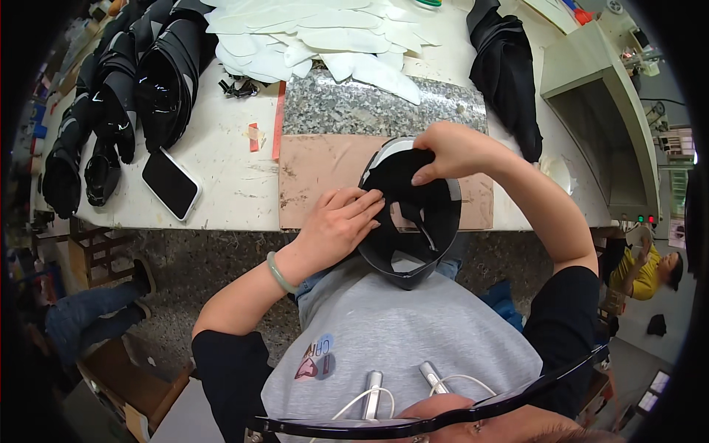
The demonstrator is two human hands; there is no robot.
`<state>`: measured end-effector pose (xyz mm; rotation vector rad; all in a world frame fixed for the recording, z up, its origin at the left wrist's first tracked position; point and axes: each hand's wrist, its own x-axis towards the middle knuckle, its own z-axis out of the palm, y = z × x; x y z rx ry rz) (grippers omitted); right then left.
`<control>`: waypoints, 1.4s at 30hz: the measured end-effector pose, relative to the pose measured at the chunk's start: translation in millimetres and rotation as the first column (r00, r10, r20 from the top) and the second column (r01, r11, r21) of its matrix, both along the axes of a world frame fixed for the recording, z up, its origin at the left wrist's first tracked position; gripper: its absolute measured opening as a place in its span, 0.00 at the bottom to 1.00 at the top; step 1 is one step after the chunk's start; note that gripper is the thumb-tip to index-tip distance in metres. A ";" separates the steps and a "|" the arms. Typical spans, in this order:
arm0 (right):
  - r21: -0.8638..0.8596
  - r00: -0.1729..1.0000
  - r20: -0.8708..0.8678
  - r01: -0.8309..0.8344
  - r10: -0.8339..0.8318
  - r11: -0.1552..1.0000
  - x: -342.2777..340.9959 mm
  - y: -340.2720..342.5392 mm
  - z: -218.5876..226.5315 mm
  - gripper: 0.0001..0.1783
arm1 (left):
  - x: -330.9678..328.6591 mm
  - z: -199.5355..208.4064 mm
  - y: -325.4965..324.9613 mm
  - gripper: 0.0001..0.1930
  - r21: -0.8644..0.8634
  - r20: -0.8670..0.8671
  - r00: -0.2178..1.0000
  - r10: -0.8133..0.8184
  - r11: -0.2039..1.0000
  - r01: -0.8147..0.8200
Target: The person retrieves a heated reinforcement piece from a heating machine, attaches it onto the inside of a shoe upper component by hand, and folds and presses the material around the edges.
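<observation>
A black shoe upper (405, 275) is spread into a ring shape at the table's near edge, its lower end hanging toward my lap. Light grey-white lining shows along its upper left rim, and a narrow dark strip crosses the opening. My left hand (341, 220) grips the left rim, fingers close together on the material; its thumb is hidden. At the far right rim, my right hand (456, 151) pinches the edge with the thumb inside the opening. Under the upper lies a brown board (317, 177), in front of a speckled stone slab (332, 111).
Stacks of black uppers (168, 88) stand at the left, near a phone (171, 183). White cut pieces (317, 33) are piled at the back. A black bundle (509, 81) and a grey box-shaped machine (609, 125) stand right. Another person (642, 269) is farther right.
</observation>
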<state>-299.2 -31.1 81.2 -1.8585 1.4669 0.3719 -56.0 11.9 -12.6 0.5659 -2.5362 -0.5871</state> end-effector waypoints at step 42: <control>0.013 0.360 0.872 0.660 -0.331 0.751 -38.4 78.4 -39.7 0.37 | -67.2 92.0 -80.4 0.22 0.566 -0.243 0.890 0.385 0.801 -0.192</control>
